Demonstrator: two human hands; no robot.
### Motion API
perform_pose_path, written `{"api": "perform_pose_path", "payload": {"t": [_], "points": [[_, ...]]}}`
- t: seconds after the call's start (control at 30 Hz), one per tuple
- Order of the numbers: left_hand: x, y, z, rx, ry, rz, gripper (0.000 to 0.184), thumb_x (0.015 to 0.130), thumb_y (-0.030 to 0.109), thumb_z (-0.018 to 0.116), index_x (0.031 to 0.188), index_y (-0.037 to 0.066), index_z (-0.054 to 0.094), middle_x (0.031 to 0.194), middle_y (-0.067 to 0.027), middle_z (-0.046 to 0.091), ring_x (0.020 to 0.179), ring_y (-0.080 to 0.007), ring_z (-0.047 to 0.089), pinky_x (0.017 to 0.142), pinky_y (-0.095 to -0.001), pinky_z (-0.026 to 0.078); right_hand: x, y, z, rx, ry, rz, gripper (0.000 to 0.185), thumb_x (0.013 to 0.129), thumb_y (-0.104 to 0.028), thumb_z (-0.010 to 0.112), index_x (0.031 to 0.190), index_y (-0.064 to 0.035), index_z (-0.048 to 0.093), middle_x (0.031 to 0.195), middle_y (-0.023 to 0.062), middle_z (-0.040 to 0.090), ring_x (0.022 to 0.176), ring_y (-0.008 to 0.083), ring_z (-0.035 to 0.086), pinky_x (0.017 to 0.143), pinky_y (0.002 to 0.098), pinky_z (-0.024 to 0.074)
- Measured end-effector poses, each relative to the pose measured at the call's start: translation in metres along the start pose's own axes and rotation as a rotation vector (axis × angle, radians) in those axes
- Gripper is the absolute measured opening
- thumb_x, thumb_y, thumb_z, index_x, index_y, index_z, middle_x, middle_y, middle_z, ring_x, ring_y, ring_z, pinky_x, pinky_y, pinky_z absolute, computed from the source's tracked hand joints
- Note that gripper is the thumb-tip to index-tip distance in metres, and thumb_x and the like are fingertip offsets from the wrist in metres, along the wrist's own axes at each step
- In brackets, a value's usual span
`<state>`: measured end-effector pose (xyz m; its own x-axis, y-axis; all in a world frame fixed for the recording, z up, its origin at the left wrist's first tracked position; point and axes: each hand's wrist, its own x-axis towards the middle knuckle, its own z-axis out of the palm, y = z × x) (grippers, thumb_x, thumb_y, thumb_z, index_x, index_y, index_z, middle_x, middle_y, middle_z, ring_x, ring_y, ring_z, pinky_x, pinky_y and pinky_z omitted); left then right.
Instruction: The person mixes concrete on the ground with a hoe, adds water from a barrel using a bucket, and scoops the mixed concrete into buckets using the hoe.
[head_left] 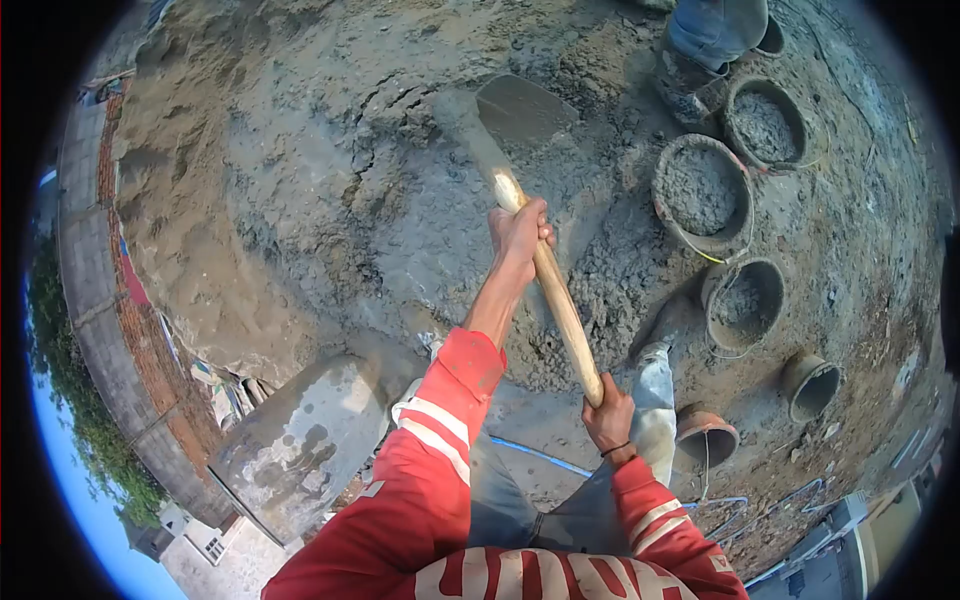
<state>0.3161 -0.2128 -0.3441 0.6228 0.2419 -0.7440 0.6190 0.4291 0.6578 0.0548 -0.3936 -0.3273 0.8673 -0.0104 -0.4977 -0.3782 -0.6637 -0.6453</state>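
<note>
A shovel with a pale wooden handle (pixel 567 315) runs up and away from me. Its wet grey blade (pixel 525 108) lies at the far side of the mixed concrete (pixel 400 220). My left hand (pixel 520 236) is wrapped round the handle close to the blade's socket. Closed over the handle's near end is my right hand (pixel 609 415), with a dark band at the wrist. Both arms are in red sleeves with white stripes.
Concrete fills a bucket (pixel 748 193) at right, another bucket (pixel 801 135) behind it and a nearer one (pixel 778 305). Two buckets without visible concrete lie closer. A person's leg (pixel 712 35) stands at top right. A metal drum (pixel 300 440) and block wall (pixel 90 260) are left.
</note>
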Motion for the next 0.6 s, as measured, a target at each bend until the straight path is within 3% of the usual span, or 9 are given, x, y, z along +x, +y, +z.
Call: {"api": "perform_pose_path", "payload": {"t": [0.2,0.27,0.37,0.43,0.47,0.53,0.6], "points": [[0.084,0.123,-0.129,0.212,0.19,0.577,0.01,0.088,0.002,0.059,0.086,-0.002,0.05,0.069,-0.0053,0.052,0.05,-0.0133,0.052,0.045,-0.0299,0.047,0.134,-0.127,0.156,0.296,-0.115,-0.167,0.029,0.075,-0.01,0.067,0.102,-0.004,0.059,0.078,0.0258,0.064,0.079,0.0468,0.063,0.066,0.0512,0.0503],[0.127,0.11,-0.168,0.315,0.341,0.577,0.013,0.086,0.002,0.06,0.089,-0.006,0.05,0.067,-0.008,0.054,0.049,-0.0154,0.054,0.041,-0.0316,0.046,0.167,-0.151,0.199,0.314,-0.162,-0.182,0.028,0.076,-0.01,0.066,0.102,-0.0029,0.06,0.08,0.0247,0.065,0.079,0.045,0.064,0.069,0.0478,0.0505],[0.175,0.043,-0.224,0.501,0.449,0.364,0.018,0.083,0.002,0.061,0.091,-0.009,0.051,0.064,-0.0102,0.055,0.047,-0.0183,0.056,0.039,-0.0337,0.046,0.146,-0.132,0.24,0.265,-0.252,-0.089,0.027,0.076,-0.01,0.064,0.102,-0.0019,0.062,0.082,0.0235,0.066,0.08,0.0427,0.065,0.071,0.0455,0.0508],[0.189,-0.051,-0.26,0.484,0.415,0.148,0.022,0.082,0.004,0.062,0.093,-0.012,0.052,0.062,-0.0116,0.056,0.045,-0.0204,0.057,0.038,-0.0347,0.046,0.101,-0.105,0.245,0.172,-0.326,0.059,0.029,0.075,-0.011,0.065,0.103,-0.0038,0.061,0.086,0.0237,0.067,0.085,0.0445,0.064,0.074,0.0501,0.0509],[0.167,-0.079,-0.262,0.525,0.458,0.007,0.021,0.082,0.004,0.061,0.093,-0.013,0.054,0.061,-0.0117,0.056,0.043,-0.0206,0.055,0.037,-0.0351,0.045,0.072,-0.092,0.239,0.116,-0.347,0.136,0.029,0.075,-0.012,0.066,0.103,-0.0055,0.06,0.089,0.0239,0.068,0.089,0.0462,0.063,0.077,0.0538,0.0509],[0.113,-0.13,-0.272,0.407,0.515,-0.029,0.014,0.079,0.002,0.06,0.08,-0.011,0.056,0.056,-0.0111,0.056,0.042,-0.0217,0.057,0.036,-0.0351,0.043,0.031,-0.071,0.204,-0.12,-0.462,0.195,0.028,0.075,-0.014,0.066,0.101,-0.0071,0.059,0.086,0.023,0.068,0.086,0.0459,0.064,0.075,0.0536,0.0514],[0.075,-0.2,-0.295,0.364,0.544,-0.114,0.013,0.081,0.005,0.06,0.082,-0.007,0.054,0.061,-0.0111,0.057,0.044,-0.0197,0.057,0.036,-0.0334,0.044,-0.015,-0.05,0.177,-0.232,-0.524,0.174,0.028,0.074,-0.016,0.068,0.099,-0.0101,0.059,0.082,0.0211,0.068,0.082,0.0441,0.065,0.074,0.0542,0.0514]]}}
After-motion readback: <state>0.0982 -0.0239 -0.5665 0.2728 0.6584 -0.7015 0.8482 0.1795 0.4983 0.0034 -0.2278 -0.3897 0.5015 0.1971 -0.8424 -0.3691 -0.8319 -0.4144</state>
